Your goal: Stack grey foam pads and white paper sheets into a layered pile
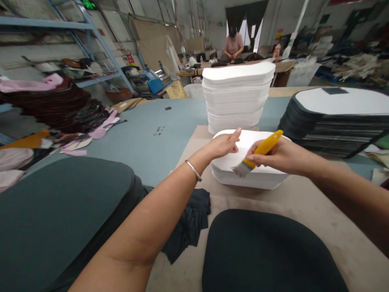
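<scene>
My right hand [278, 156] is closed round a brush with a yellow handle [263, 149]; its bristles point down-left over a low stack of white foam pieces [243, 176]. My left hand [224, 145], with a silver bracelet on the wrist, rests on the top white piece, fingers together and pinching at its far edge. A dark rounded piece [267, 251] lies flat on the brown board just in front of me.
A tall stack of white pieces [237, 97] stands behind the low one. A stack of dark pieces topped by a white one [337, 121] is at right, a dark stack [60, 211] at left. Fabric scraps lie far left. A person sits at a far table [233, 46].
</scene>
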`<state>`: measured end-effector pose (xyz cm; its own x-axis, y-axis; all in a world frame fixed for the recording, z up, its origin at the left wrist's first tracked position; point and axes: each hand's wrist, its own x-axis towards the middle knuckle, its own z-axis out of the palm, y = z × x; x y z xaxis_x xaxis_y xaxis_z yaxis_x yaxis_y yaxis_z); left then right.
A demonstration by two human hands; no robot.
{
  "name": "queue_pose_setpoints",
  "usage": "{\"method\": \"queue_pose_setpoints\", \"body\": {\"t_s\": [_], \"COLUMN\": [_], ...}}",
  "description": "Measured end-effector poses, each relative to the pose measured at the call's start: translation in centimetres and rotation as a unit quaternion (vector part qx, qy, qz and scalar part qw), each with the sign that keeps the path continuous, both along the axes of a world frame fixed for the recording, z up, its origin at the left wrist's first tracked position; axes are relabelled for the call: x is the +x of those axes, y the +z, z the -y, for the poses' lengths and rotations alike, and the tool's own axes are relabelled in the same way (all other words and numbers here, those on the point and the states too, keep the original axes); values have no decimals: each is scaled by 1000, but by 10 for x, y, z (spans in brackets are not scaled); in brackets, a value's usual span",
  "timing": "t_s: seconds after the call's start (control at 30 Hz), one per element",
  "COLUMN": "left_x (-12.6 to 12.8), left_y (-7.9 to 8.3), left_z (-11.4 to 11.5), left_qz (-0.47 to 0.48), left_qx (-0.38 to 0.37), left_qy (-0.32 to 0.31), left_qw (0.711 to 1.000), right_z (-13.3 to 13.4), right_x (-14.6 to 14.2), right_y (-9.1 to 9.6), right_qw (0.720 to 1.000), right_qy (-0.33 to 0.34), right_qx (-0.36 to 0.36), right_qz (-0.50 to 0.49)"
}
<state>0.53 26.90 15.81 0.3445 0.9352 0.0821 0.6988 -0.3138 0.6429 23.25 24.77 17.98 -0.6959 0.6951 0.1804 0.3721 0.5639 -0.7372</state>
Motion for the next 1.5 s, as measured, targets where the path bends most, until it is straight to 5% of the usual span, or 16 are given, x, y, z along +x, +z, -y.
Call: {"method": "queue_pose_setpoints", "body": {"t_s": [0.17,0.27,0.5,0.67,0.93,1.07,1.27,1.5], "left_x": [17,30,42,51,160,194,182,158], "left_y": [2,1,-4,9,21,12,13,18], "left_z": [15,25,30,18,-23,-18,-12,-30], "left_qz": [-180,-291,-346,-370,-325,-322,-323,-252], "left_qx": [77,113,131,108,80,72,56,19], "left_qy": [-28,-27,-17,-15,-35,-38,-68,-99], "left_qw": [980,950,929,922,942,943,942,962], "right_z": [-24,-33,-61,-10,70,79,72,44], "right_x": [123,154,112,112,160,178,185,162], "right_y": [5,13,16,-3,-13,-23,-39,-56], "right_qw": [988,975,929,925,899,913,915,936], "right_qy": [-99,-211,-363,-356,-386,-377,-384,-316], "right_qx": [-98,-60,75,122,205,135,3,42], "right_qz": [69,29,13,42,-6,-83,-125,-150]}}
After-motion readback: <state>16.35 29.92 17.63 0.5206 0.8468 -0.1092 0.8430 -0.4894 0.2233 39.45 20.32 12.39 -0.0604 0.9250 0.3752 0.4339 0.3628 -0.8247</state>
